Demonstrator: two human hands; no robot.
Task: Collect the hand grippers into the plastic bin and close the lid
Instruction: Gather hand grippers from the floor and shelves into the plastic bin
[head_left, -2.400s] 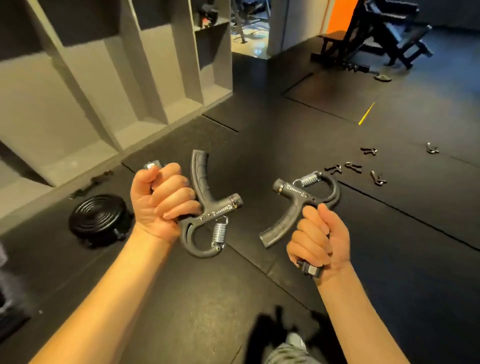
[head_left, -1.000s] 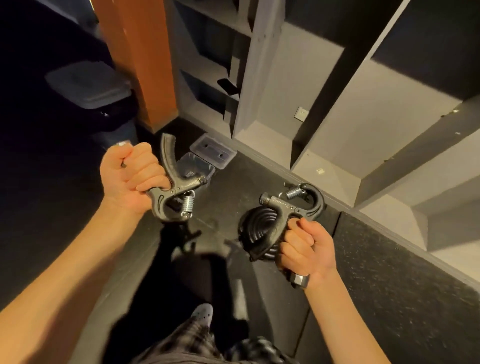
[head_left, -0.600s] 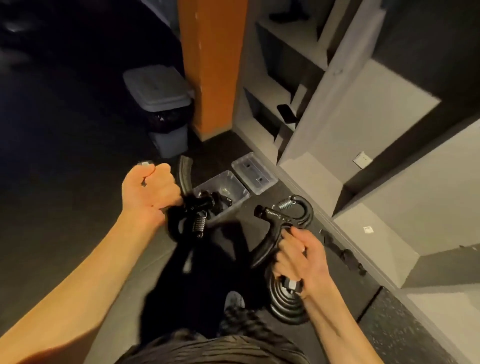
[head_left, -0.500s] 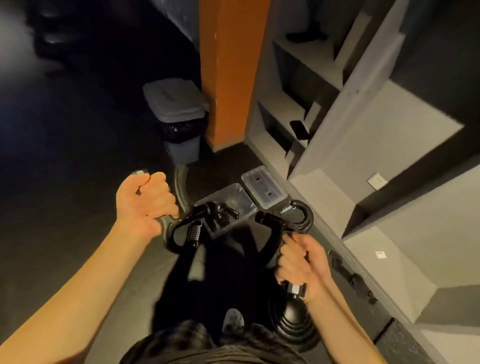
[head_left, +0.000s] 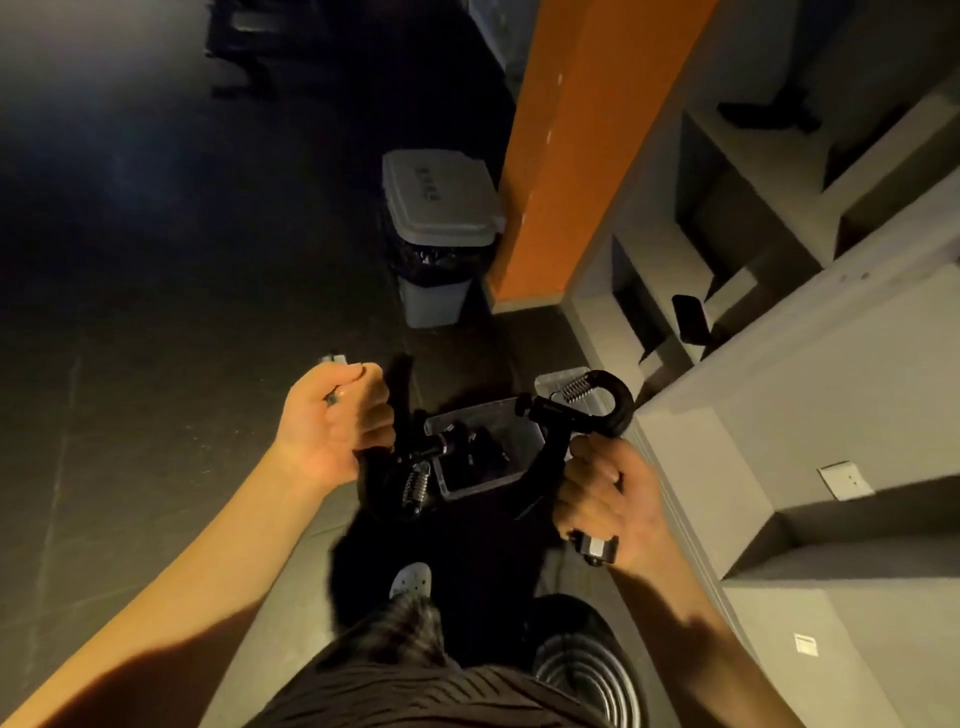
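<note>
"Grippers, then: where are they?"

"Two are in the air. One hand gripper (head_left: 410, 460) is in the left hand (head_left: 332, 421), fingers wrapped round one handle, its spring hanging just beside the left wall of the plastic bin (head_left: 470, 487). The other hand gripper (head_left: 584, 410) is in the right hand (head_left: 608, 499), fist closed on its lower handle, the free handle crossing the bin's right edge. More dark grippers (head_left: 480, 452) already lie inside; how many I cannot tell."

"What's different from a moment back?"

"A couple of seconds ago the person stood over open floor with the same two grips. Half a second ago the bin was out ahead of the fists. Now the hands flank it, one on each side, and neither grip has changed. So I'd judge the carry is over and the drop comes next."

"And the lid?"

"The lid (head_left: 548, 378) is off, on the floor just behind the bin, mostly hidden by the right gripper's hook. Closing waits until a hand is free."

"Anything to mind?"

"The bin is small and part full, and these are awkward shapes. Lowering them in looks safer than tossing, or a handle may hang over the rim and foul the lid. Round about: a shoe (head_left: 411, 579) in the near shadow, a black weight plate (head_left: 587, 686) lower right, grey shelving (head_left: 779, 395) alongside, an orange pillar (head_left: 571, 156) and a lidded waste bin (head_left: 436, 202) beyond."
</note>
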